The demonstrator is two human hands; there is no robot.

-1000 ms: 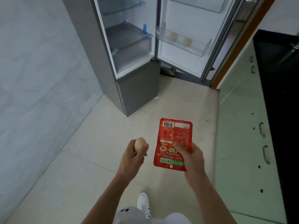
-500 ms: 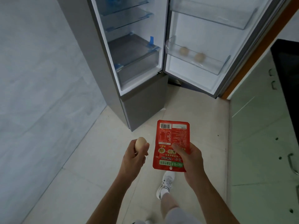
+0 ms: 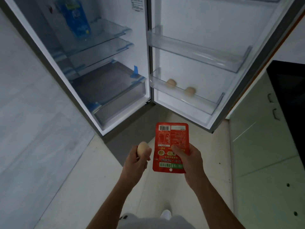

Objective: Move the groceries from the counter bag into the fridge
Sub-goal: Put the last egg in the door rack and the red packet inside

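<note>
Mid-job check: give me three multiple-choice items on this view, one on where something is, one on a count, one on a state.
1. The red packet in the right hand is where, relative to the egg in the left hand? A) to its left; B) to its right; C) beneath it.
2. How many stored eggs lie in the lower door bin? A) one; B) two; C) three.
3. The fridge door is: A) shut; B) barely cracked; C) swung wide open.

Answers: 1 B, the packet is held beside the egg, on its right. 2 B, two show behind the bin's clear wall. 3 C, the door's inner bins face the camera.
</note>
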